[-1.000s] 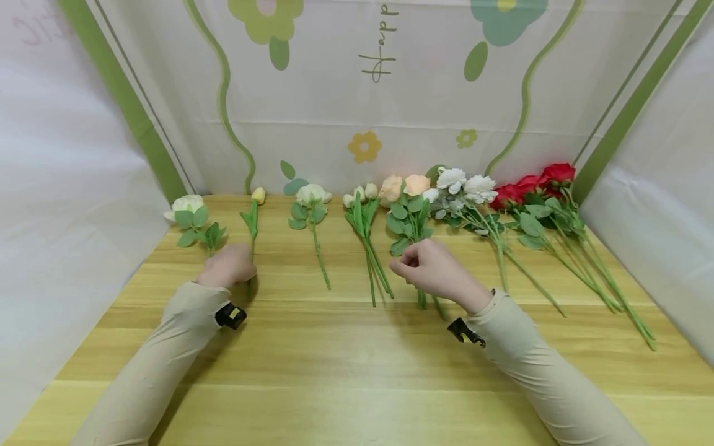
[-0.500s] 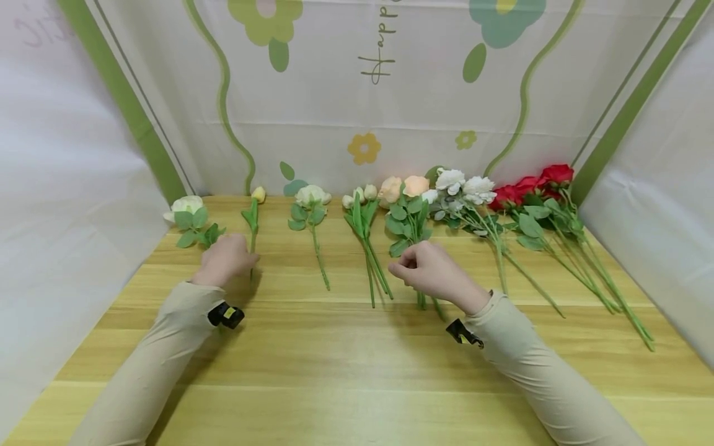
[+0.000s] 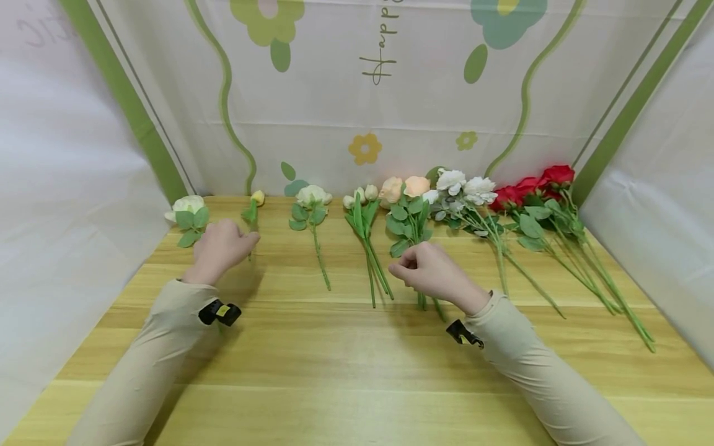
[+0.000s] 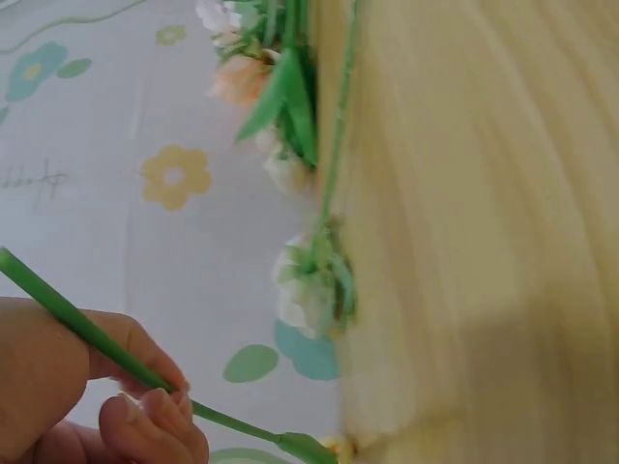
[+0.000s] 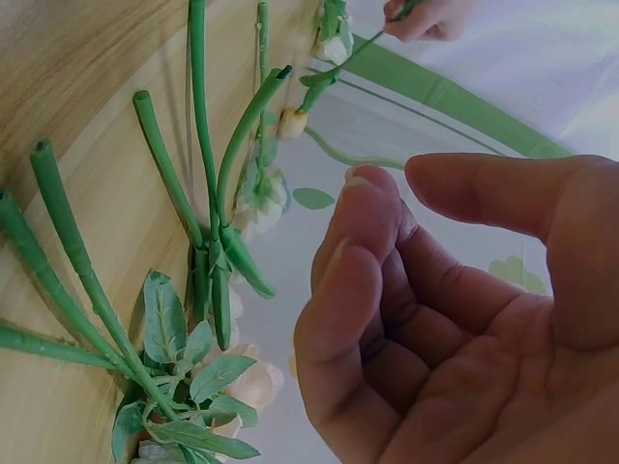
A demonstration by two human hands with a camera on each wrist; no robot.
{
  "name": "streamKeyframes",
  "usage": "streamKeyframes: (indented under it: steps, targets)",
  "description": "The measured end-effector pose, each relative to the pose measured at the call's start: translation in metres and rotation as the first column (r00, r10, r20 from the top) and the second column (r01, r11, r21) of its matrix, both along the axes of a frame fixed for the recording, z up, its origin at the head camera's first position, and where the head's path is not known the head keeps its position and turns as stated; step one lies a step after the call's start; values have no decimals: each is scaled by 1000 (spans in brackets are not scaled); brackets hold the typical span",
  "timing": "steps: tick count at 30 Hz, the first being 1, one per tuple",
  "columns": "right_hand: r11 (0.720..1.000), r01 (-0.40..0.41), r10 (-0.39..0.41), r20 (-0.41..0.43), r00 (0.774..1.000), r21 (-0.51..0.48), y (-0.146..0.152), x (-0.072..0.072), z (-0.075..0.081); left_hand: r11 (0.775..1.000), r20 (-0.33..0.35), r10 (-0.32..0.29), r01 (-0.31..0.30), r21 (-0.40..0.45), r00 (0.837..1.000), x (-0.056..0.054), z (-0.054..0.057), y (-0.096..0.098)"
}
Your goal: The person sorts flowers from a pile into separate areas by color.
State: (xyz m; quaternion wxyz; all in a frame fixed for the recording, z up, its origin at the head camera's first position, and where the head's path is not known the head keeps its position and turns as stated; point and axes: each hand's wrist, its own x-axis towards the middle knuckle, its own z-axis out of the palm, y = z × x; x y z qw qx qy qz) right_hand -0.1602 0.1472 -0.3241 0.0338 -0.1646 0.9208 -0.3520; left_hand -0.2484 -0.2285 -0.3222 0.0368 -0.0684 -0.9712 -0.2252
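My left hand (image 3: pixel 223 248) pinches the green stem of a yellow tulip (image 3: pixel 251 214). In the left wrist view the tulip's stem (image 4: pixel 73 324) passes between thumb and fingertips, its bloom low by the backdrop. The right wrist view shows the tulip (image 5: pixel 314 92) slanting from the far hand, its stem raised off the table. My right hand (image 3: pixel 437 272) hovers over the stems of peach roses (image 3: pixel 404 192). Its fingers are loosely curled with nothing between them and the thumb, as the right wrist view shows of this hand (image 5: pixel 435 319).
A white rose (image 3: pixel 189 207) lies at the far left, another white rose (image 3: pixel 313 197) right of the tulip. Beyond it are pale tulips (image 3: pixel 362 214), white flowers (image 3: pixel 465 186) and red roses (image 3: pixel 535 186) on the wooden table (image 3: pixel 357 371). A printed cloth (image 3: pixel 312 93) stands behind.
My left hand has moved up and away from me along the table, raising the yellow tulip, whose stem now tilts. My right hand stays where it was.
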Motion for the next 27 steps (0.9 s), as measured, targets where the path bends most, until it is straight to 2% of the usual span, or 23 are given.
streamKeyframes:
  steps: [5,9,11,14,17,20,22,25,27]
  targets:
    - [1000,-6,6,7,1000,-21,0,-1,1,997,-102,-14,22,73,995,8,11,3]
    - [998,0,3,36,999,-65,-1,-1,0,990,-189,-22,48,134,982,17,18,15]
    - [993,4,3,62,998,-115,-1,-2,-2,983,-226,-41,80,168,973,23,19,23]
    - [974,12,14,113,993,-227,-3,-1,-3,966,-301,-87,154,208,950,32,18,36]
    - [934,27,37,172,984,-355,-6,2,-3,938,-379,-156,257,233,912,43,13,54]
    - [894,50,54,219,974,-445,-11,5,-3,898,-447,-245,376,231,860,54,4,73]
    - [875,64,61,241,969,-480,-16,8,-2,865,-491,-308,454,211,815,62,-2,85]
    - [863,73,76,271,960,-500,-23,11,-2,813,-531,-393,553,180,751,74,-11,100]
    - [865,66,90,284,954,-498,-27,14,-3,785,-536,-442,599,157,719,81,-16,107]
